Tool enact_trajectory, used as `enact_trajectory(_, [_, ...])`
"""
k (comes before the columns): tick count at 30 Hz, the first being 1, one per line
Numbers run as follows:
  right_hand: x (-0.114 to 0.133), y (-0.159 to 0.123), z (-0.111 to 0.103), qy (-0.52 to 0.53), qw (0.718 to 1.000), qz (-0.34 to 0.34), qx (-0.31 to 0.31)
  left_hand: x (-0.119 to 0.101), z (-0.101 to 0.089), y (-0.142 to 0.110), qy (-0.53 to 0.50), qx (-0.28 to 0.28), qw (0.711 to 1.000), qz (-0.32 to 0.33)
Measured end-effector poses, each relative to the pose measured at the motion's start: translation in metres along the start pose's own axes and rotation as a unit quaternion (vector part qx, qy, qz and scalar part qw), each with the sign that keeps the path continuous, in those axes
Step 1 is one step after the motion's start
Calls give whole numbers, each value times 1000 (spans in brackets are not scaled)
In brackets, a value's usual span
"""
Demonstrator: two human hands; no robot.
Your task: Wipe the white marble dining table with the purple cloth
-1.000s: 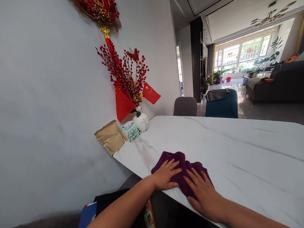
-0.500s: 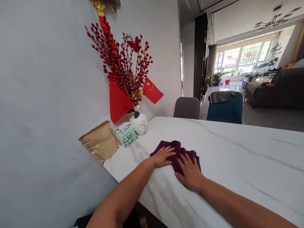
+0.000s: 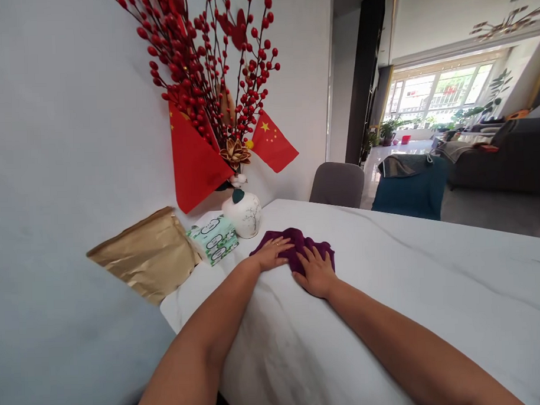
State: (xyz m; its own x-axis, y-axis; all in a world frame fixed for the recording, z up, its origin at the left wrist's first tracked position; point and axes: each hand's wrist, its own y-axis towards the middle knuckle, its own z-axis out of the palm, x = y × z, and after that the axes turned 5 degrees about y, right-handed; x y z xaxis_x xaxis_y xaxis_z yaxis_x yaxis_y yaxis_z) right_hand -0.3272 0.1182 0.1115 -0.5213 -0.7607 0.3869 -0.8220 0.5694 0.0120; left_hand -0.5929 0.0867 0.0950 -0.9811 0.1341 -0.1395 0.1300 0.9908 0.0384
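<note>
My left hand [image 3: 272,254] and right hand [image 3: 317,273] are resting flat, splayed and unclenched, both touching the purple cloth [image 3: 292,233]; it is lying on the table [image 3: 423,274], under and just beyond them; its long axis is running left to right.

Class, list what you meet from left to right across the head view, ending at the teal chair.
Brown bag, patterned packet, white vase, left hand on purple cloth, right hand on the same cloth, teal chair.

Cloth [image 3: 299,239] on tbl [image 3: 414,280], vase [image 3: 243,216] L, 2 chairs [image 3: 338,185] bhd.
</note>
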Motion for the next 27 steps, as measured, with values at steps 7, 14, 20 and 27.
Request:
enact_trajectory(7, [5, 26, 3, -3, 1000, -18, -6, 19, -3, -16, -3, -23, 999, -32])
enact_trajectory(14, [25, 16, 14, -1, 997, -78, 7, 17, -1, -72, -8, -43, 998, -49])
enact_trajectory(20, [59, -4, 32, 17, 992, -126, 14, 15, -1, -133, -3, -42, 997, -64])
enact_trajectory(27, [100, -27, 48, 30, 985, -167, 35, 17, -1, -197, 14, -35, 996, -77])
